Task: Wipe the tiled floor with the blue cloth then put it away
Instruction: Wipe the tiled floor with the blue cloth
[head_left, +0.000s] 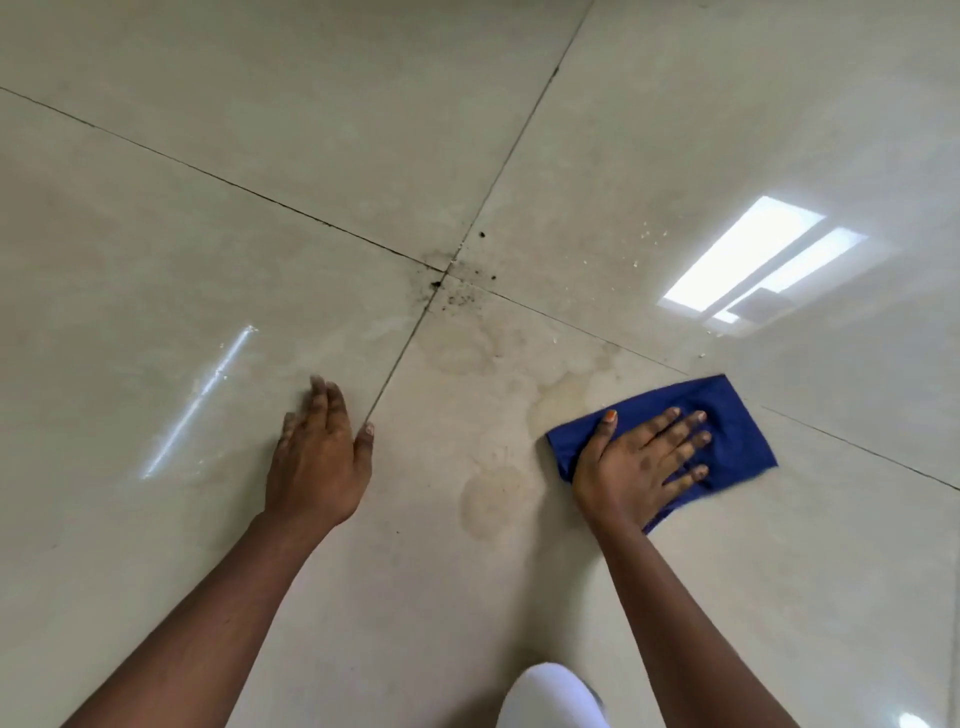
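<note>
From the head camera we see our right hand (641, 457) lying flat on the blue cloth (727, 431) at right of centre, fingers spread apart and pressing it onto the tiled floor (260, 130). Our left hand (319, 457) rests palm-down on a tile left of centre, fingers loosely apart, holding nothing. Dark specks (457, 286) sit at the grout crossing above, and pale stains (498, 499) lie between the hands.

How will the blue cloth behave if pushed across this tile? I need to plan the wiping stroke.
The blue cloth looks thin and floppy, so it probably bunches unless the flat right hand keeps it spread. The tiled floor is glossy, so it should slide easily. It likely weighs very little.
</note>
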